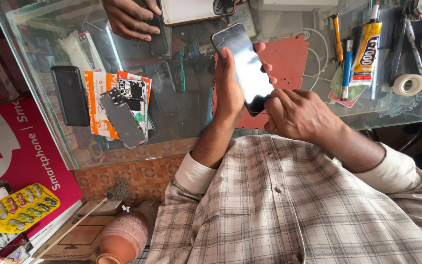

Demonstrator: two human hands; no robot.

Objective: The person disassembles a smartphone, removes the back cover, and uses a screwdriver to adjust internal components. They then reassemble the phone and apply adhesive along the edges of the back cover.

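- Left hand [229,90]: wrapped around the smartphone [244,66], palm against one long edge and fingertips curling over the opposite edge; the grip is clamped on the phone, which is held clear of the glass table [35,117].
- Smartphone: dark screen facing the camera. Its long axis runs from the left-hand grip away from the body, tilted slightly toward the other person's hand [130,19] at the table's far edge.
- Right hand [294,112]: fingers pinched together at the phone's near corner, just beside the heel of the left hand. It may hold a thin tool or film edge; the view is too small to tell.
- Governing relation: the near corner lies between the two hands, and the right hand is the nearer to it.
- Beyond the grip: a glue tube [367,49] and a tape roll [408,84] lie well apart, outboard of the right hand.
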